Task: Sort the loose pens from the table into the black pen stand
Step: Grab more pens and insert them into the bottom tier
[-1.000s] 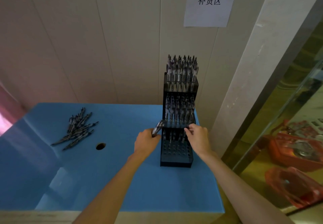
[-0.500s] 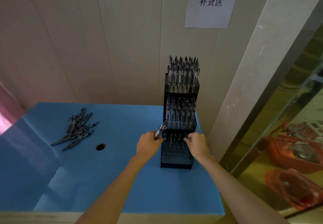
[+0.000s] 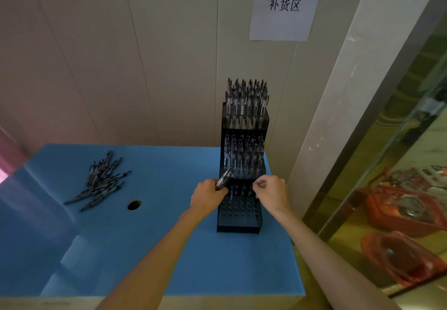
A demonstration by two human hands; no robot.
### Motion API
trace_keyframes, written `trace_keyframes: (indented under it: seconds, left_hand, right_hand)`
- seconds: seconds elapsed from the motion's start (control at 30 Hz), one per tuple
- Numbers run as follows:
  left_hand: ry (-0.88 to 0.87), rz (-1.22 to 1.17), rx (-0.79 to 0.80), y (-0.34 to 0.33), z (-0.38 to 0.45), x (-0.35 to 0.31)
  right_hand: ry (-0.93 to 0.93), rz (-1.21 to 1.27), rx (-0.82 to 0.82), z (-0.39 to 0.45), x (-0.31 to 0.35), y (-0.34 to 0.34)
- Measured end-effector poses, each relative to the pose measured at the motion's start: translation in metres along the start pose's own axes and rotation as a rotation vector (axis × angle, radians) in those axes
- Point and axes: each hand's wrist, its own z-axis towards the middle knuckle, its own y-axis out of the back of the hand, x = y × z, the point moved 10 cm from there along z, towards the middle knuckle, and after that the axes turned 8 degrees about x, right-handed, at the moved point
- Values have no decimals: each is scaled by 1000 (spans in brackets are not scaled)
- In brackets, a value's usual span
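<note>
A tall black three-tier pen stand (image 3: 239, 222) stands at the right of the blue table (image 3: 157, 249). Its top and middle tiers are packed with pens; the lowest tier holds a few at its back rows. My left hand (image 3: 207, 194) grips a small bundle of pens (image 3: 225, 177) just left of the lowest tier. My right hand (image 3: 272, 192) hovers over that tier's right side with fingers curled, thumb and forefinger close together; whether it pinches a pen I cannot tell. A pile of loose pens (image 3: 101, 180) lies at the table's left.
A round hole (image 3: 134, 205) is cut in the table between the pile and the stand. The panelled wall behind carries a paper sign (image 3: 284, 13). A pillar and a glass pane stand to the right, with orange-red items (image 3: 401, 203) behind the glass.
My right hand has lifted slightly from the lowest tier and its fingers have curled in. My left hand keeps the pen bundle in about the same place.
</note>
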Motion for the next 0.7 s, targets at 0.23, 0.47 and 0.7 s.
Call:
trace_keyframes:
  seconds: [0.23, 0.47, 0.7]
  left_hand:
    - [-100, -59, 93, -19, -2, -30]
    - [-130, -77, 81, -19, -8, -38]
    - [-96, 5, 89, -19, -7, -35]
  right_hand:
    - [-36, 653, 274, -6, 39, -21]
    - [-38, 706, 325, -16, 38, -23]
    - [-77, 763, 225, -11, 21, -20]
